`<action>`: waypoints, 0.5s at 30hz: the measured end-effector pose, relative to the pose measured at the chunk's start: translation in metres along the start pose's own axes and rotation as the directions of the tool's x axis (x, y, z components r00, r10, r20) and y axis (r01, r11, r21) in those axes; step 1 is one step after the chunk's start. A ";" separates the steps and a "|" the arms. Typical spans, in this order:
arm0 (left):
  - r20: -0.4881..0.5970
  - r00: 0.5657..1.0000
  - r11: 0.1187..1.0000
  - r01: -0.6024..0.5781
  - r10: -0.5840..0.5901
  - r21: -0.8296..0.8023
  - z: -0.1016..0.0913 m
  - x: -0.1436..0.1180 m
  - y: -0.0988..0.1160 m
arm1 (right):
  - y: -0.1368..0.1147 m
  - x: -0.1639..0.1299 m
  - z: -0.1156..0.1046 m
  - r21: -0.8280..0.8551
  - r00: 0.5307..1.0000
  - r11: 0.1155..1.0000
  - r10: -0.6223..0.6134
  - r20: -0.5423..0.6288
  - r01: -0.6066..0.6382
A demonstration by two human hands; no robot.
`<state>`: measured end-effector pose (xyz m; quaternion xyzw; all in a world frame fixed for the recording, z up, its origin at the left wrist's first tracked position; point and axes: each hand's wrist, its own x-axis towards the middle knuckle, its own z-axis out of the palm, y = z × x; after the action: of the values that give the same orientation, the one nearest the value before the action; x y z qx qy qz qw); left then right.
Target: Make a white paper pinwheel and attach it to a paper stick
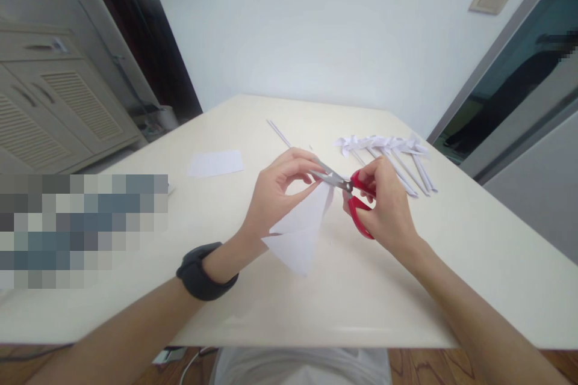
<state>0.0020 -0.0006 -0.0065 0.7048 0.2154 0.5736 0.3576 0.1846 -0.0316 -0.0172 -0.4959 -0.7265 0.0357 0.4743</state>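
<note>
My right hand [383,204] has its fingers through the handles of red-handled scissors [347,186], whose parted blades point left. Between the blades lies the upper tip of a folded white paper [300,216], which hangs down in pointed flaps. My left hand [282,186] pinches that paper near its top, its fingertips close to the blades. A dark band [205,271] is on my left wrist. Behind my left hand a thin white paper stick [279,132] pokes out; its lower end is hidden.
Several white paper sticks with pointed paper pieces [383,145] lie at the right rear of the cream table [361,307]. A white paper rectangle [215,163] lies left of my hands. A blurred-out patch [81,228] covers the left side. A wall [293,30] stands behind.
</note>
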 end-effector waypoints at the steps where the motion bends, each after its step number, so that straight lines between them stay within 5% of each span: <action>1: 0.007 1.000 1.000 0.009 -0.009 0.013 0.000 0.000 0.001 | 0.000 0.001 0.000 0.047 1.000 0.999 0.026 0.007 -0.026; 8: 0.079 0.985 0.987 0.149 -0.154 0.064 0.002 -0.003 0.010 | 0.014 0.010 -0.002 0.361 0.936 0.867 0.283 0.208 -0.342; 15: 0.154 0.945 0.957 0.287 -0.288 0.031 0.005 -0.003 0.005 | 0.011 0.009 -0.001 0.358 0.941 0.875 0.266 0.210 -0.327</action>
<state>0.0052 -0.0075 -0.0048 0.7101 0.2895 0.4573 0.4503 0.1918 -0.0194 -0.0163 -0.4935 -0.6546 0.2893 0.4943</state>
